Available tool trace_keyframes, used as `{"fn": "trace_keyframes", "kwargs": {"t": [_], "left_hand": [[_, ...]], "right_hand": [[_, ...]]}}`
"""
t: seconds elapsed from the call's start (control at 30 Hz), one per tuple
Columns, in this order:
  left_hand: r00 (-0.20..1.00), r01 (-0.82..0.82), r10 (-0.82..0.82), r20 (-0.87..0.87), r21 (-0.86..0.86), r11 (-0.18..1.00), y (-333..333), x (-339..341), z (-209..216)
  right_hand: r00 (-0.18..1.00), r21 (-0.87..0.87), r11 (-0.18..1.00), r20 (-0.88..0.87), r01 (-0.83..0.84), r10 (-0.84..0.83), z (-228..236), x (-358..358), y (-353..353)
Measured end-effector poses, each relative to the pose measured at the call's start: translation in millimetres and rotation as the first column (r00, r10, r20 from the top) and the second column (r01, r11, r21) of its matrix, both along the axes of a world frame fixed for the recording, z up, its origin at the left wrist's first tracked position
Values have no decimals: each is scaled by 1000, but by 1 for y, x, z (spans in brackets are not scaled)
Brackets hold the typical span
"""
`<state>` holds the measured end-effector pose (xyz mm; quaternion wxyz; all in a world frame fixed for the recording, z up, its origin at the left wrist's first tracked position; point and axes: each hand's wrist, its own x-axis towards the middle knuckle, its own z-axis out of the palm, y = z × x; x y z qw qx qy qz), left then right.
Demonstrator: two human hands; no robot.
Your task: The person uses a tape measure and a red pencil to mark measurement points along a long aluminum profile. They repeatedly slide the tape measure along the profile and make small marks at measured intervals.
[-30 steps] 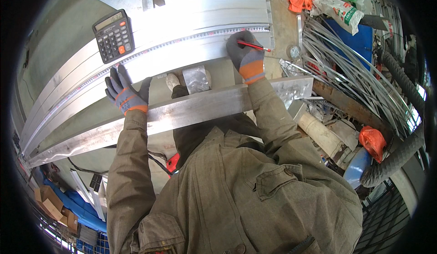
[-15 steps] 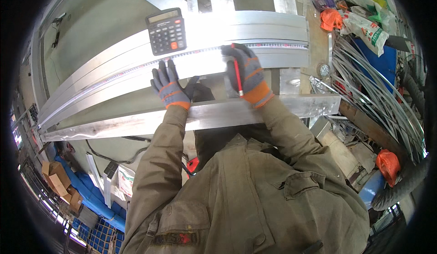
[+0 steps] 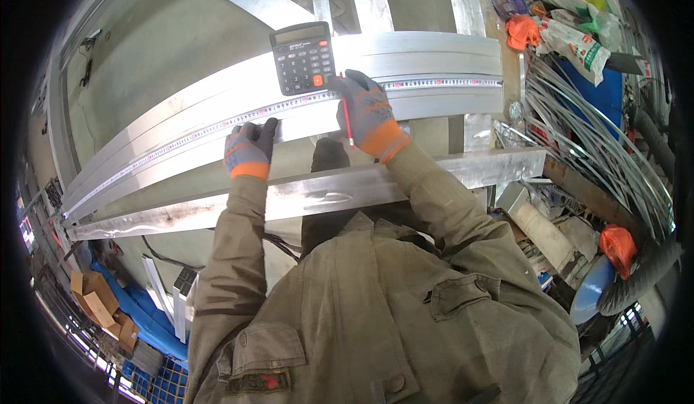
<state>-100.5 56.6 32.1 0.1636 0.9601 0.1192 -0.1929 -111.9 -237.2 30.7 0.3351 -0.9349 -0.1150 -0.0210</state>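
Observation:
Several silvery metal bars [image 3: 434, 46] lie side by side in front of me, with a measuring tape [image 3: 217, 127] stretched along them. My right hand [image 3: 367, 115], gloved in grey and orange, is closed around a red pencil [image 3: 348, 122], its fingertips at the tape just right of the calculator. The dark calculator [image 3: 302, 57] rests on the bars behind the tape. My left hand [image 3: 249, 147], in a matching glove, touches the front bar below the tape. Its thumb stands apart from the bent fingers, and nothing shows in it.
A separate metal beam [image 3: 318, 194] crosses close to my body. At the right are a heap of thin metal strips [image 3: 578, 136], plastic bags [image 3: 575, 46] and an orange bag [image 3: 617, 248]. Cardboard boxes [image 3: 94, 295] stand at the lower left.
My right hand has moved left along the tape with the pencil, closer to the calculator. My left hand has shifted left and down, its fingers less spread. The view has shifted slightly.

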Motion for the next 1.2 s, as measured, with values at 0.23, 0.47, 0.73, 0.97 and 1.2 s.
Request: {"fn": "trace_keyframes", "kwargs": {"t": [0.23, 0.47, 0.73, 0.97, 1.2], "left_hand": [[926, -18, 57, -374, 106, 994, 38, 41, -2], [945, -53, 80, -318, 91, 994, 58, 46, -39], [930, -137, 162, -330, 97, 986, 76, 47, -73], [953, -89, 137, -270, 179, 980, 74, 48, -72], [909, -145, 157, -385, 61, 988, 86, 58, -84]], "right_hand": [[919, 51, 918, -42, 393, -392, 7, -58, -49], [908, -65, 906, 53, 418, -415, -8, -80, -110], [945, -91, 941, 83, 325, -318, -12, -81, -142], [953, -124, 945, 31, 304, -302, -12, -87, -171], [945, -105, 939, 64, 327, -321, -12, -85, -175]]}}
